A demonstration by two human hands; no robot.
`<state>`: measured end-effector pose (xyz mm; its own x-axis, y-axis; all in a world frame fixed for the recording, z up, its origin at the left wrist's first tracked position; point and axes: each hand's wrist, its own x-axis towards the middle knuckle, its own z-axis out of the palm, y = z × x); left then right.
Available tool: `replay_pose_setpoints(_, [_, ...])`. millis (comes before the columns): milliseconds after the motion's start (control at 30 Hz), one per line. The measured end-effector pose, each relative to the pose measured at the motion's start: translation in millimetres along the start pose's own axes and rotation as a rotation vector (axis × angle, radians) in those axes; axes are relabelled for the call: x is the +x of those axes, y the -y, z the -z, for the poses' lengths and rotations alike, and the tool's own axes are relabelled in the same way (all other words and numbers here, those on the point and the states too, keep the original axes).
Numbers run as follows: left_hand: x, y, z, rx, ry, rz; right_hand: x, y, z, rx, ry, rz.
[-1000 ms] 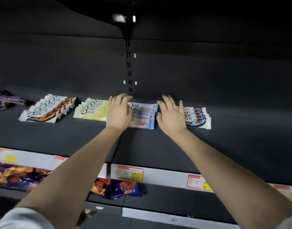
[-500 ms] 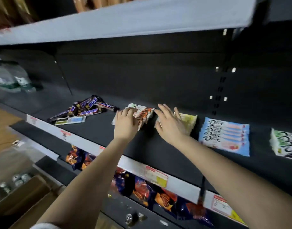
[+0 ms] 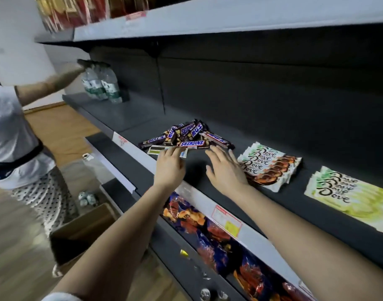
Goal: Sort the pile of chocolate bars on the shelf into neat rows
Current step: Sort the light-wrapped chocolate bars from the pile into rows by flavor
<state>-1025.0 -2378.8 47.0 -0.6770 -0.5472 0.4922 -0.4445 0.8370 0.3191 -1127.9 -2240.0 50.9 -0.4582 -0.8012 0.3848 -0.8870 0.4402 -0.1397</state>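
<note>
A loose pile of brown Snickers bars [image 3: 186, 135] lies on the dark shelf [image 3: 208, 177], with a white and green bar [image 3: 157, 149] at its front left. My left hand [image 3: 170, 168] reaches to the pile's front edge, fingertips touching a small white wrapper [image 3: 183, 152]. My right hand [image 3: 224, 170] hovers with spread fingers just right of the pile, beside a neat row of orange Dove bars [image 3: 271, 167]. A row of green Dove bars [image 3: 349, 196] lies further right.
Water bottles [image 3: 100, 83] stand at the shelf's far left, where another person [image 3: 17, 137] reaches toward them. Snack bags [image 3: 208, 231] fill the shelf below. A cardboard box [image 3: 82, 233] sits on the floor. An upper shelf [image 3: 208, 18] overhangs.
The view and both hands have moved left along the shelf, from the blue Dove row, past the orange Dove row, to the Snickers pile. Another person has come into view.
</note>
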Motion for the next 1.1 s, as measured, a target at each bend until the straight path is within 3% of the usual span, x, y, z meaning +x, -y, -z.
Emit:
replay_pose_setpoints(367, [24.5,78.6,2.5,-0.032,0.045,0.057,74.9,59.4,-60.3,0.040,0.123,0.059])
replay_pose_setpoints(767, [44.4,103.7,-18.6,-0.116,0.119,0.096,103.1,57.1,-84.2,0.074,0.322,-0.074])
replay_pose_setpoints(1100, [53.3,108.9,-24.6,-0.145,0.155,0.066,100.2,59.5,-80.9,0.090,0.179,-0.069])
